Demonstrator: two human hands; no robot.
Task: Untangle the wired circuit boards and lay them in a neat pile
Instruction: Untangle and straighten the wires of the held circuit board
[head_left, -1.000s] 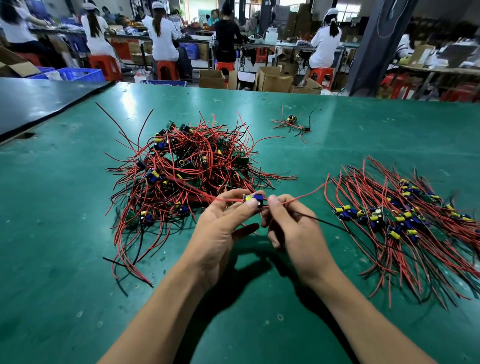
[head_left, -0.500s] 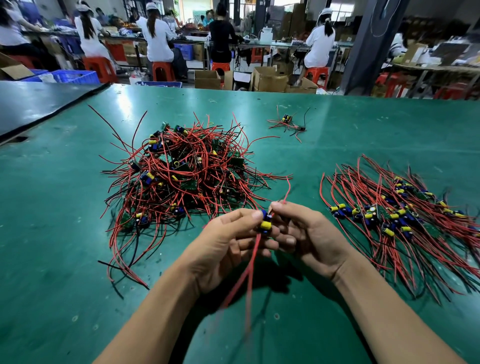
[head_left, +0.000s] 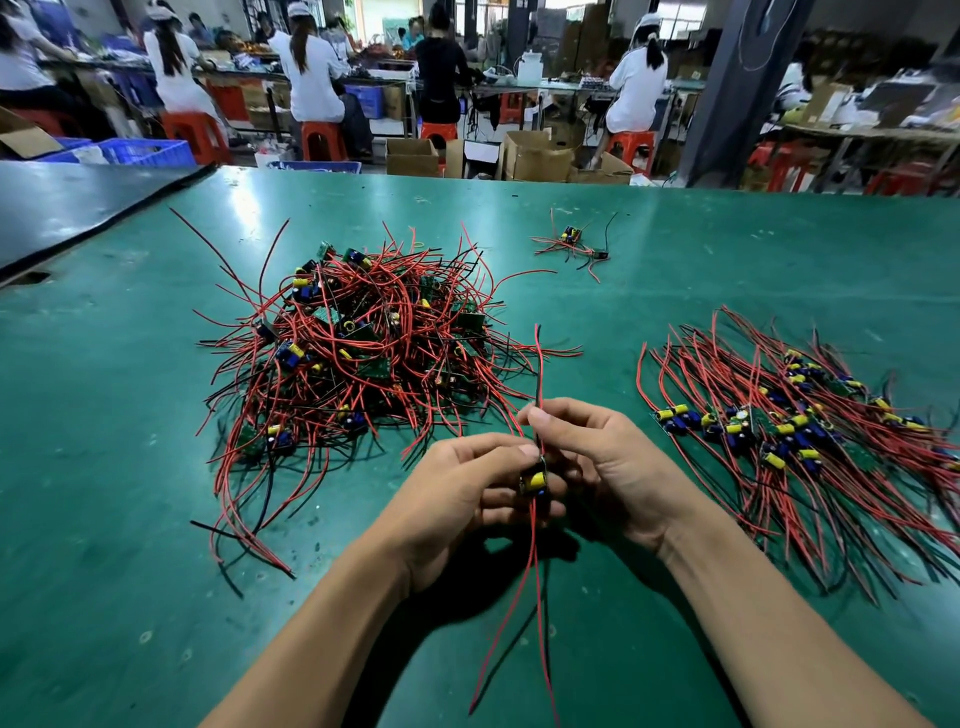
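Observation:
A tangled heap of wired circuit boards (head_left: 363, 353), red and black leads with yellow and blue parts, lies left of centre on the green table (head_left: 104, 493). A sorted pile of boards (head_left: 800, 431) with leads combed one way lies to the right. Between them, above the table, my left hand (head_left: 467, 493) grips one small board (head_left: 534, 480) by its body. My right hand (head_left: 608, 462) pinches that board's upper leads, which rise toward the heap. Its lower red leads hang down between my forearms.
A stray wired board (head_left: 571, 244) lies apart at the far middle of the table. A dark mat (head_left: 78, 208) covers the adjoining surface at far left. Beyond the table's far edge stand cardboard boxes (head_left: 535, 156), red stools and several seated people.
The held board has turned from lying sideways to upright and come nearer to me. Its leads have pulled free of the heap; some now hang down, others point up from my right fingers.

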